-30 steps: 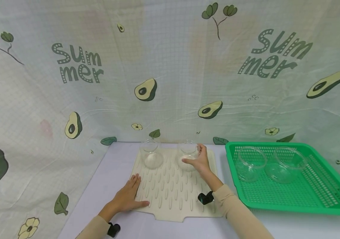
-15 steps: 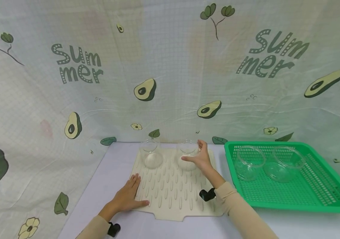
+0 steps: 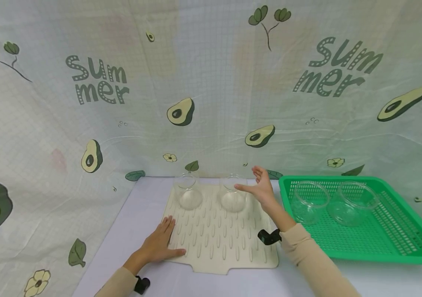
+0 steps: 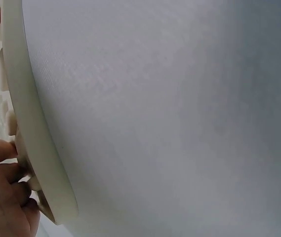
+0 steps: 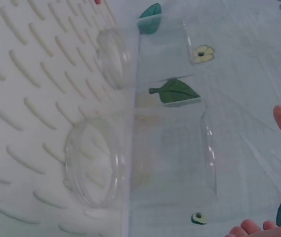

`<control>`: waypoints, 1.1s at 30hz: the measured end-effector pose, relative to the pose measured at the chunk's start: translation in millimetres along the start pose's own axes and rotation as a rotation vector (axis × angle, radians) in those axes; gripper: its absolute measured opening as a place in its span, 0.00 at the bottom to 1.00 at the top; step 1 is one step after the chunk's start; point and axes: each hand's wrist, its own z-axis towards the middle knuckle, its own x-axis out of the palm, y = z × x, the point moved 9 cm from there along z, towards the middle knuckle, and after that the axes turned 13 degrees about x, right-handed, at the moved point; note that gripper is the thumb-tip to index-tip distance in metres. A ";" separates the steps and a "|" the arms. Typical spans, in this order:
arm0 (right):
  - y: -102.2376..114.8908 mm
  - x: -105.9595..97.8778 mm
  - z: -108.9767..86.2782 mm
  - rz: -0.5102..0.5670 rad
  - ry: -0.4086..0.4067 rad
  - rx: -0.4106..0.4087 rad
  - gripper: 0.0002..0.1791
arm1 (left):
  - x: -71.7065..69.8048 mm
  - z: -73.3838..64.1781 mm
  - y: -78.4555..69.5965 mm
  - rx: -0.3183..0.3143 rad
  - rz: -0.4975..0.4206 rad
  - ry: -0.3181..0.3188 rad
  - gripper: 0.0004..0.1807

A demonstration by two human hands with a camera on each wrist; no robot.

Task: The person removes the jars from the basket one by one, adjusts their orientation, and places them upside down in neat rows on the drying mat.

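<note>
Right hand [image 3: 260, 187] hovers fingers spread, holding nothing, just right of the upturned clear glass cup [image 3: 233, 194] at the far edge of the ribbed cream drying mat [image 3: 218, 243]; cup stands upright, mouth down. Left hand [image 3: 160, 243] lies flat, fingers straight, on the mat's near-left corner; right hand is nearer

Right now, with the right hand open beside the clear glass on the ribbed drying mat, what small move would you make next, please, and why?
Probably swing the right hand over to the green plastic basket for one of its two clear glass bowls. The hand is open, clear of the clear glass, which stands beside another on the cream ribbed mat that the left hand presses flat.
</note>
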 end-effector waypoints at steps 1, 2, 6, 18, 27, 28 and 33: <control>2.4 -3.6 -0.8 0.002 0.001 -0.001 0.57 | 0.5 0.3 0.6 -0.001 0.001 0.000 0.68; 4.4 -7.3 -1.5 0.003 0.001 -0.001 0.56 | 0.9 0.6 1.1 -0.003 0.003 0.002 0.68; 14.2 -22.2 -4.7 0.027 0.015 -0.010 0.56 | 1.2 0.3 1.0 -0.009 -0.004 0.000 0.68; 36.7 -83.6 -14.9 0.103 -0.043 -0.029 0.55 | -1.8 -2.0 -0.1 0.003 -0.015 -0.013 0.68; 40.9 -127.0 -20.3 0.100 -0.099 -0.038 0.56 | 0.4 -1.1 1.0 0.003 -0.023 -0.015 0.68; 40.4 -132.4 -20.9 0.096 -0.105 -0.037 0.56 | 0.6 -1.1 1.4 -0.001 -0.023 -0.015 0.68; 39.5 -162.1 -24.8 0.106 -0.134 -0.044 0.55 | 0.2 -1.3 3.8 -0.011 -0.012 -0.016 0.69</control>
